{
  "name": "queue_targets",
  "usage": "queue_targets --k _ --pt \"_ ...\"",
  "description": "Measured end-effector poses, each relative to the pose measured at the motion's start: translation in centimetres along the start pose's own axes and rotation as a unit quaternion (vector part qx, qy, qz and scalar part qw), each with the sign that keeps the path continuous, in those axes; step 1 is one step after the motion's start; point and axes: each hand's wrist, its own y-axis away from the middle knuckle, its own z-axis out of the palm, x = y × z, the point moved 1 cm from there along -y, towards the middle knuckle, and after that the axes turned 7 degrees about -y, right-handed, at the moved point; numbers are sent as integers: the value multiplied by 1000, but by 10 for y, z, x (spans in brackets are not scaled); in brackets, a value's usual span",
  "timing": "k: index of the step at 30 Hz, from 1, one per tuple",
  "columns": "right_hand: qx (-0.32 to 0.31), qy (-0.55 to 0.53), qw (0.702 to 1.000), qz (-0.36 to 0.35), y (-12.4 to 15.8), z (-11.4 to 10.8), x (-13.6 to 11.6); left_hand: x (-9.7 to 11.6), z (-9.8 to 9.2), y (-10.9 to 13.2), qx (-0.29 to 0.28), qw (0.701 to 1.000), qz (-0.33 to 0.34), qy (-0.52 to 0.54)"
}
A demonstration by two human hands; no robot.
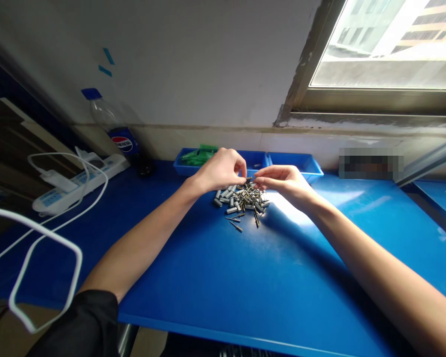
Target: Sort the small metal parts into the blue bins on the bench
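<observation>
A pile of small metal parts (233, 198) lies on the blue table, with grey blocks mostly on the left and thin brass-and-steel pins (258, 198) mostly on the right. Over the back of the pile, my left hand (223, 171) pinches a small brass-coloured pin (249, 178) between thumb and fingertips. My right hand (284, 181) comes in from the right, its fingers pressed together close to that pin; whatever they hold is too small to make out. Several loose pins (236, 226) lie just in front of the pile.
Behind the pile stands a divided blue tray (305, 166) with green plastic pieces (195, 157) in its left part. A cola bottle (123, 141), a white power strip (55, 196) and looping white cables (80, 253) are at left. The table's front edge (208, 333) is near me.
</observation>
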Motion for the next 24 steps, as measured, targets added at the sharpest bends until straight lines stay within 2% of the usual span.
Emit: queue_targets --k 4,7,9,11,13,15,18,24 --pt "12 -13 1000 7 -1 -3 0 0 -1 0 -2 1000 7 0" --pt "41 11 999 -8 -2 -6 -9 -2 -2 1 -42 998 36 -17" --pt "94 47 994 -30 -2 -9 -17 -2 -2 3 -113 990 84 -23" --pt "168 102 979 -57 -1 -16 -26 -1 0 5 -209 970 123 -24" --pt "235 174 953 -84 1 -23 -33 2 4 8 -293 948 118 -41" --pt "265 239 929 -101 3 -29 -37 8 8 10 -345 931 94 -71" --pt "254 280 921 -98 5 -33 -38 15 14 11 -375 918 75 -104" --pt "178 256 948 -62 6 -22 -41 19 23 10 -373 917 76 -118"
